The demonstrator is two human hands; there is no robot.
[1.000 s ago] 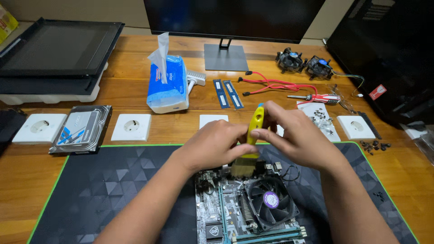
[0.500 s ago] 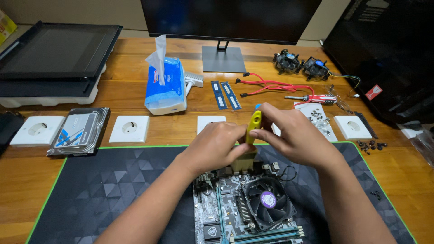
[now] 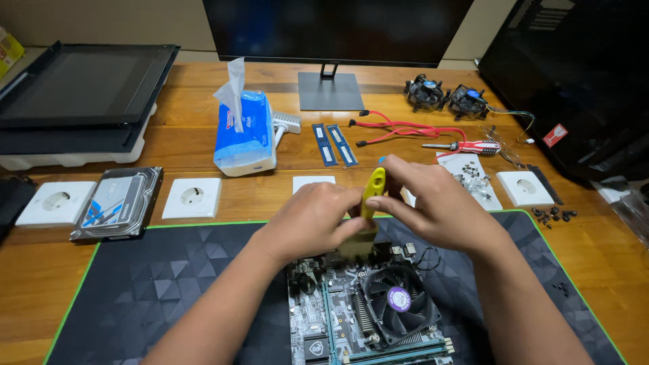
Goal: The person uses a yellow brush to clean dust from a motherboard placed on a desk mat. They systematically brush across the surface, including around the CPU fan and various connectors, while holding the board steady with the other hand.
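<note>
Here both hands meet over the motherboard (image 3: 365, 318): the left hand (image 3: 314, 223) and right hand (image 3: 439, 206) pinch a yellow-handled brush (image 3: 372, 192), bristles on the board's top edge (light, stiff handle, soft bristles; the board looks fragile, best gripped by its edges).

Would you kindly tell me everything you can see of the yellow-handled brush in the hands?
The brush has a glossy yellow, plastic-looking handle with a blue tip at its top and pale bristles below. It stands nearly upright, bristles down on the top edge of the motherboard. The left hand and the right hand pinch its handle from either side.
</note>
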